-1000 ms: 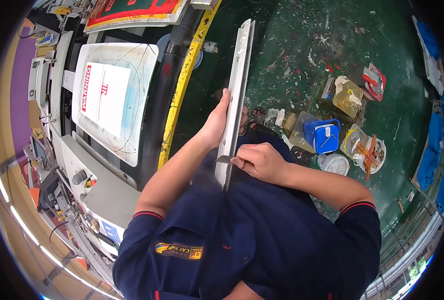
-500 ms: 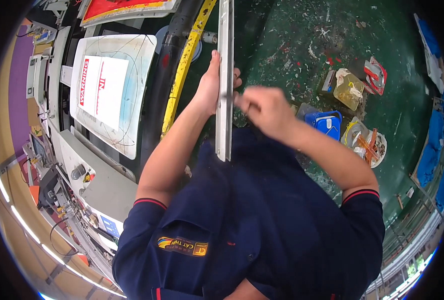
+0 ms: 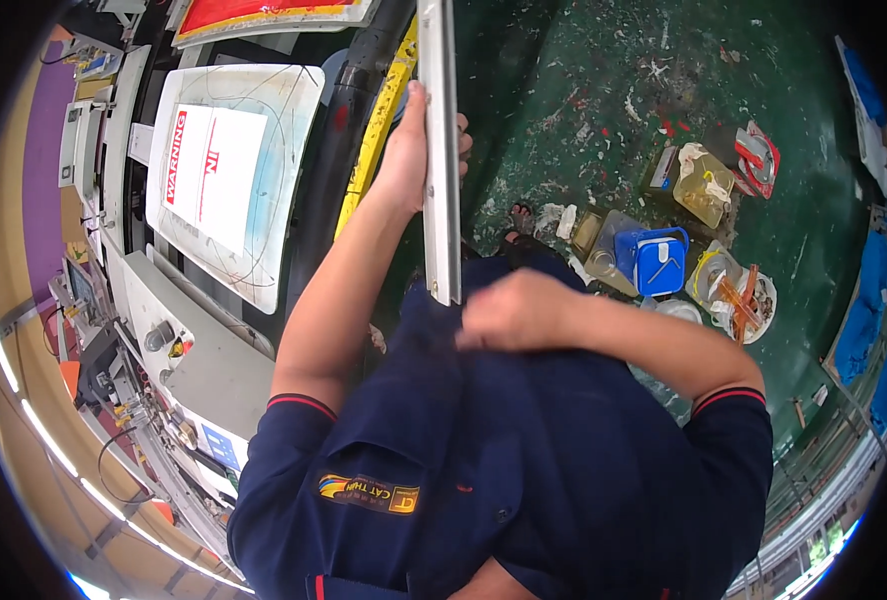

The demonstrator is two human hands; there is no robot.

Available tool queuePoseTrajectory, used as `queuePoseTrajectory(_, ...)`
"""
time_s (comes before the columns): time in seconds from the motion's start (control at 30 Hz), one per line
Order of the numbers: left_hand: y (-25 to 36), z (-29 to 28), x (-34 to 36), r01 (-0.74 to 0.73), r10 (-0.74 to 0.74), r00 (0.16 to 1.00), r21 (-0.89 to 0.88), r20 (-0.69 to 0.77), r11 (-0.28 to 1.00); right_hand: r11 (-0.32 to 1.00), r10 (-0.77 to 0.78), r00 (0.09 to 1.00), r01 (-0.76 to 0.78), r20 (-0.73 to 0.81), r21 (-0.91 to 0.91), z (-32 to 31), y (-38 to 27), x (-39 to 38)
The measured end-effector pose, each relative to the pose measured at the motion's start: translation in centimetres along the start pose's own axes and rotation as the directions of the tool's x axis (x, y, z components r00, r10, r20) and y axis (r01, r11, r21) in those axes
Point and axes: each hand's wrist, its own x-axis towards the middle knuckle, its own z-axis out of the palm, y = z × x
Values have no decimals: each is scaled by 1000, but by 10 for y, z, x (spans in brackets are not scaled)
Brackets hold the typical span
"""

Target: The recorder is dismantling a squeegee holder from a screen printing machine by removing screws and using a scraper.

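A long, narrow silver metal bar (image 3: 440, 190), seen nearly edge-on, runs from the top of the view down to the front of my dark shirt. My left hand (image 3: 406, 158) grips it at mid-length, the thumb on its left side and fingertips showing past its right side. Beside the bar's lower end is my right hand (image 3: 520, 312), close to my shirt. Its fingers are curled in, and whatever they may hold is hidden.
On the left, a machine carries a pale board (image 3: 289, 130) with a white printed sheet (image 3: 229, 175). A yellow rail (image 3: 382, 130) runs between it and the bar. Blue bucket (image 3: 657, 262), clear container (image 3: 704, 190) and litter tub (image 3: 754, 305) stand on the stained green floor (image 3: 594, 60).
My right hand has dropped from beside the bar's middle to its lower end, near my shirt. The bar and my left hand have shifted slightly left and up.
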Motion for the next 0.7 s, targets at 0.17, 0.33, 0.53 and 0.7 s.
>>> queuePoseTrajectory(0.17, 26, -8, -4, -131, 134, 991, -103, 24, 986, 976, 219, 928, -208, -303, 69, -38, 35, -16)
queuePoseTrajectory(0.33, 22, 5, -30, -140, 165, 977, 180, -131, 974, 889, 446, 692, -414, -568, 193, -105, 50, 3)
queuePoseTrajectory(0.53, 21, 20, -50, -246, 278, 960, 348, -44, 905, 973, 230, 885, -212, -405, 90, -100, 11, 26)
queuePoseTrajectory(0.7, 28, 14, -50, -242, 268, 963, 349, -27, 905, 984, 176, 936, -159, -304, 81, -89, -2, 25)
